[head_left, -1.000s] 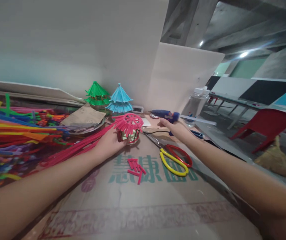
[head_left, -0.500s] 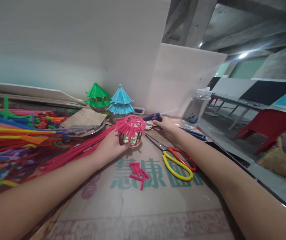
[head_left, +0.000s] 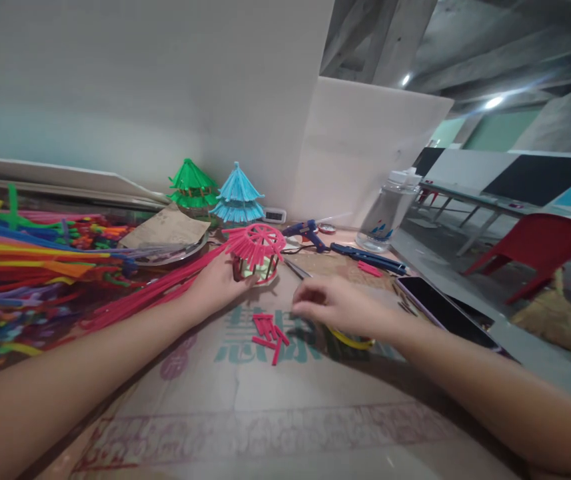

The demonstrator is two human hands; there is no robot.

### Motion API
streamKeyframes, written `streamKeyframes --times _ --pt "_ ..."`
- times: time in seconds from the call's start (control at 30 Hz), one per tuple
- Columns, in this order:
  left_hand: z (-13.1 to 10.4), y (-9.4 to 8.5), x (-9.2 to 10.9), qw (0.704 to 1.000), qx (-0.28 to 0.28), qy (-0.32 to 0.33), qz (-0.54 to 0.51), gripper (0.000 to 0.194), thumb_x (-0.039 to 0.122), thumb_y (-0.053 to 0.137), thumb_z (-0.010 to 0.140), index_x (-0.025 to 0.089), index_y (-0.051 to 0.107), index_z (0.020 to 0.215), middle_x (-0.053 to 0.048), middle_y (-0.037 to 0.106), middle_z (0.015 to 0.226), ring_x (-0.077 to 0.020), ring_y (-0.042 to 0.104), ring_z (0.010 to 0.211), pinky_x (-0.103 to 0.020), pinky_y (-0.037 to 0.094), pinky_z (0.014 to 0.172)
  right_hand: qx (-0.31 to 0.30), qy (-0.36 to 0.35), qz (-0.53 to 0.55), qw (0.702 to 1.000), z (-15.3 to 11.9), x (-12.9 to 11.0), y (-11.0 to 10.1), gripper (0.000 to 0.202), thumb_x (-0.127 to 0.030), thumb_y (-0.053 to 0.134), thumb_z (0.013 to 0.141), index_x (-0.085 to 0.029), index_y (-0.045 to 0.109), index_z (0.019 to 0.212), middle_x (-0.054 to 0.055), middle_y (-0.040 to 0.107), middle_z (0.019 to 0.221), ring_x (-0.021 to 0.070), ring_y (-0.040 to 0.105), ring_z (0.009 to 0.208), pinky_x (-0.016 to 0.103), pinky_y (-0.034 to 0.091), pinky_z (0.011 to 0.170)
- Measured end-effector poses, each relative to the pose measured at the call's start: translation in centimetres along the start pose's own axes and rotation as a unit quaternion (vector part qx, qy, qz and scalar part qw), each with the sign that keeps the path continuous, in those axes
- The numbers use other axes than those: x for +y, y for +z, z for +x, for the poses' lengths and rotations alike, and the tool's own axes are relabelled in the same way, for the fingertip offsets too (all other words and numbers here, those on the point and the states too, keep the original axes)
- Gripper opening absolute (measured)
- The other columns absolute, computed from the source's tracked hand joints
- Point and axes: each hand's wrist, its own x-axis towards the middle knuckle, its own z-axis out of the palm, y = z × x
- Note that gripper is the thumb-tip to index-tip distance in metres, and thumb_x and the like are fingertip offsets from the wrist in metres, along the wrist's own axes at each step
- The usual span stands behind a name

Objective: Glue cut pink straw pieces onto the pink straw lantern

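My left hand [head_left: 222,277] grips the base of a small round pavilion [head_left: 260,248] with a pink strip roof on its left part and bare spokes on its right. My right hand [head_left: 322,303] hovers over the scissors [head_left: 350,339], its fingers curled and blurred, hiding most of them; whether it holds anything is unclear. Short pink pieces [head_left: 266,330] lie on the cardboard to its left. The blue glue gun [head_left: 308,232] rests behind, touched by neither hand.
Green [head_left: 192,183] and blue [head_left: 238,193] model roofs stand at the back. Colourful pipe cleaners [head_left: 40,267] fill the left. Blue pliers [head_left: 370,258], a water bottle [head_left: 388,210] and a phone [head_left: 448,313] are at the right.
My right hand has left the glue gun and come nearer, down over the scissors. My left hand still holds the pavilion. The phone and pliers show more fully.
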Motion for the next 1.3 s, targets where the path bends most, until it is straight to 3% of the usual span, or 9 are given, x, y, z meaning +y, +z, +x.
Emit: streamKeyframes --times 0.1,0.2,0.3,0.47,0.63,0.8,0.97,1.07,1.3 --pt "0.0 0.0 0.2 1.000 0.000 0.003 -0.004 0.025 0.045 0.067 0.087 0.023 0.071 0.099 -0.005 0.076 0.096 -0.0275 0.071 0.092 -0.042 0.060 0.089 -0.030 -0.006 -0.007 1.000 -0.8 -1.9 1.8 0.016 -0.035 0.079 0.089 -0.024 0.076 0.100 -0.002 0.072 0.077 0.0141 0.063 0.066 0.023 0.041 0.056" --pt "-0.1 0.1 -0.1 1.000 -0.005 0.006 0.009 0.022 0.041 0.066 0.087 0.023 0.070 0.098 -0.006 0.076 0.099 -0.0286 0.071 0.094 -0.043 0.059 0.090 -0.053 -0.038 -0.047 0.997 -0.7 -1.8 2.6 0.023 -0.030 0.085 0.083 -0.022 0.076 0.103 -0.001 0.071 0.087 0.0148 0.063 0.073 0.024 0.044 0.062" --pt "-0.2 0.2 -0.6 1.000 -0.015 0.018 0.009 0.026 0.045 0.067 0.089 0.022 0.069 0.101 -0.007 0.076 0.103 -0.0293 0.071 0.097 -0.045 0.057 0.093 -0.049 -0.055 -0.046 0.996 -0.5 -1.1 3.1 0.007 -0.019 0.077 0.090 -0.021 0.076 0.096 0.001 0.072 0.089 0.0157 0.065 0.080 0.025 0.047 0.071" --pt "-0.1 0.3 -1.1 1.000 -0.007 -0.007 0.013 0.038 0.054 0.070 0.086 0.021 0.066 0.104 -0.009 0.074 0.103 -0.0316 0.070 0.097 -0.049 0.057 0.094 0.010 -0.077 -0.010 0.997 -0.7 -0.7 4.0 0.008 -0.018 0.065 0.098 -0.020 0.071 0.094 0.004 0.073 0.095 0.0176 0.068 0.087 0.028 0.051 0.078" --pt "-0.1 0.3 -1.6 0.998 -0.043 -0.030 -0.025 0.041 0.058 0.060 0.090 0.020 0.065 0.106 -0.009 0.074 0.101 -0.0315 0.071 0.095 -0.047 0.058 0.090 0.090 -0.029 0.053 0.994 -0.7 0.0 3.6 0.010 -0.021 0.054 0.100 -0.022 0.064 0.099 0.001 0.073 0.082 0.0161 0.066 0.072 0.028 0.050 0.069" --pt "-0.2 0.3 -2.7 0.999 -0.037 -0.032 0.024 0.044 0.051 0.058 0.091 0.016 0.061 0.117 -0.016 0.072 0.117 -0.0337 0.067 0.112 -0.051 0.053 0.103 0.212 -0.049 0.198 0.956 0.1 1.5 3.6 0.016 -0.027 0.054 0.099 -0.022 0.066 0.108 0.001 0.074 0.082 0.0156 0.069 0.072 0.029 0.055 0.071" --pt "0.0 0.1 -2.3 0.999 -0.045 0.002 0.025 0.040 0.047 0.059 0.091 0.015 0.065 0.116 -0.016 0.073 0.121 -0.0341 0.068 0.114 -0.051 0.052 0.106 0.222 -0.037 0.301 0.927 0.3 1.5 3.5 0.018 -0.037 0.068 0.094 -0.021 0.071 0.102 0.005 0.080 0.090 0.0184 0.076 0.081 0.032 0.059 0.077" --pt "0.0 -0.1 -1.2 0.996 -0.061 0.056 0.020 0.036 0.045 0.058 0.094 0.018 0.069 0.116 -0.013 0.073 0.128 -0.0331 0.067 0.123 -0.048 0.051 0.111 0.233 -0.048 0.256 0.937 0.0 1.0 2.6 0.017 -0.037 0.069 0.094 -0.020 0.069 0.090 0.004 0.078 0.081 0.0174 0.074 0.074 0.029 0.057 0.069" --pt "-0.5 -0.4 0.1 0.989 -0.078 0.094 0.086 0.032 0.036 0.059 0.094 0.019 0.074 0.116 -0.010 0.078 0.122 -0.0307 0.071 0.117 -0.044 0.055 0.108 0.259 -0.142 -0.021 0.955 -0.9 0.0 0.5 0.022 -0.026 0.055 0.102 -0.019 0.067 0.085 0.001 0.068 0.070 0.0134 0.060 0.062 0.025 0.043 0.060"
